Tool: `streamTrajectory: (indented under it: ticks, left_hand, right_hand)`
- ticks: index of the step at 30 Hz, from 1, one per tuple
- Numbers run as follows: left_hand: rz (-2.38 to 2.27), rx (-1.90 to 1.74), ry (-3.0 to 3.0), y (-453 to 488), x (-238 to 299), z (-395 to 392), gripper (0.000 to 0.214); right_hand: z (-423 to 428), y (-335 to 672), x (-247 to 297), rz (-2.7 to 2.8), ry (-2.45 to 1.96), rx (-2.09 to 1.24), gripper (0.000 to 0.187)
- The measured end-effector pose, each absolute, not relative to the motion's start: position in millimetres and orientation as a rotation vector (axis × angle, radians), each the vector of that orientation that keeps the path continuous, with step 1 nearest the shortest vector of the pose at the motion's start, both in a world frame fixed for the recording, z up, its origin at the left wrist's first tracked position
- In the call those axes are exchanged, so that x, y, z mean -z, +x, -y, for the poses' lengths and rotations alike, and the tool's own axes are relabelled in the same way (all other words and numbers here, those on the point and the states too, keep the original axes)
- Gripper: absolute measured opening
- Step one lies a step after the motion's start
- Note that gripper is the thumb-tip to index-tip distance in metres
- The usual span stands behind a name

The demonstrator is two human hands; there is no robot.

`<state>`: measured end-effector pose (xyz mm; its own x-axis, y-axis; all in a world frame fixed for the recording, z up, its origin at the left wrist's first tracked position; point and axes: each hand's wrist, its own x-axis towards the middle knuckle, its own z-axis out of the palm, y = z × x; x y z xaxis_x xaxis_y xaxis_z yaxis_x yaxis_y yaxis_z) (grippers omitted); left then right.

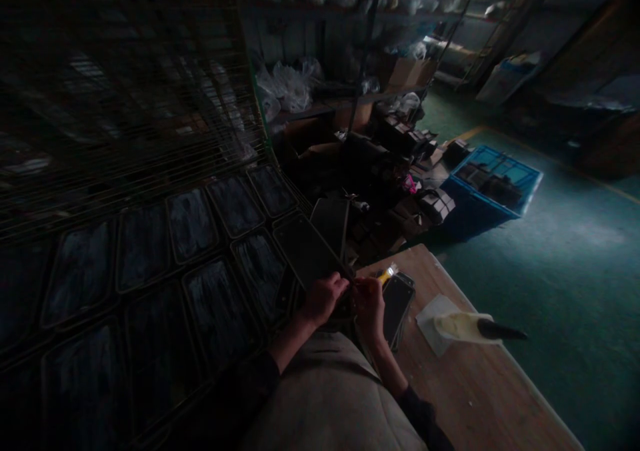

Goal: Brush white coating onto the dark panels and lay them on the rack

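Observation:
In the dim head view, my left hand (325, 299) is closed, its fingertips pinched at the near edge of a dark flat rectangular panel (307, 246). My right hand (369, 304) is closed just beside it, fingertips close to the same corner. A brush with a yellow handle (385, 276) sticks out of my right hand, bristles pointing away. Beneath and beside that hand, a small stack of similar dark panels (400, 301) lies on the wooden board. Another dark panel (331, 221) sits just beyond the first. Exactly what the fingertips pinch is hard to see.
To the left, rows of dark panels with whitish streaks (220, 298) lie on a wire rack (265, 131). A pale bottle with a black nozzle (463, 326) lies on the wooden board (450, 388). Beyond stand a blue crate (465, 208), boxes and shelves with plastic bags (293, 88).

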<state>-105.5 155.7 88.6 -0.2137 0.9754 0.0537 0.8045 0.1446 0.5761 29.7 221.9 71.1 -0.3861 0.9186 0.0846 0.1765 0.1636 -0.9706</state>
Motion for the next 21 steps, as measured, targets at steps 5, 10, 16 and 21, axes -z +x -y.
streamTrajectory:
  ticks: [5,10,16,21]
  left_hand:
    - [-2.065,-0.807,1.682,-107,-81,-162,0.024]
    - [-1.708,-1.353,1.163,-114,-89,-153,0.016]
    - [-1.471,-1.590,0.452,-139,-96,-88,0.028]
    - [-1.649,-1.524,0.340,-144,-88,-26,0.034]
  right_hand:
    - [-226,29,-70,1.795,-1.080,-1.223,0.021]
    - [-233,29,-71,1.788,-1.118,-1.177,0.020]
    - [-236,38,-64,1.839,-1.104,-1.253,0.023]
    - [-233,45,-72,1.936,-1.113,-1.185,0.024]
